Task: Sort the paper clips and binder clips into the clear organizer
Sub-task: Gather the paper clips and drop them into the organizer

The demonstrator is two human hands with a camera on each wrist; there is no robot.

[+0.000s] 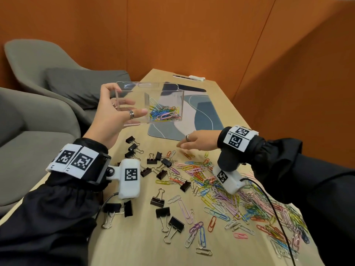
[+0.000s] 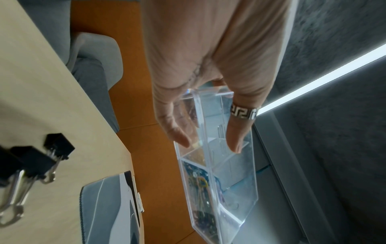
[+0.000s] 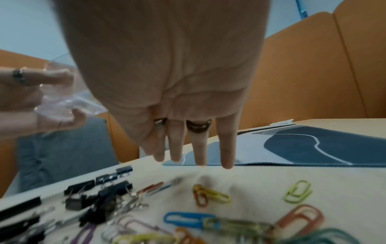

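Two grey chairs [image 1: 38, 73] noted left of wooden table [image 1: 138, 237], orange wall behind. Blue-grey mat [image 1: 203, 116] lying on far half of table. Clear organizer [image 1: 153, 100] held aloft above table's left edge, tilted; divider visible inside, coloured paper clips [image 1: 165, 114] heaped in right compartment, left compartment showing none. Loose paper clips [image 1: 230, 198] spread thickly across near right of table. Black binder clips [image 1: 161, 169] scattered over near left and centre, apart from organizer. Square black-and-white coded markers seen on wristbands and wrist cameras; no readable writing or brand found.

Left hand [image 1: 113, 116] gripping organizer's left end: thumb on upper edge, fingers [image 2: 238, 138] curled along underside, patterned ring [image 2: 244, 112] on one finger. Right hand [image 1: 197, 141] hovering low over table just beside mat's near edge, palm down, fingers [image 3: 227, 153] straight and close together, holding nothing; tips just above a few stray clips, contact with table not determinable. Two rings on right hand.
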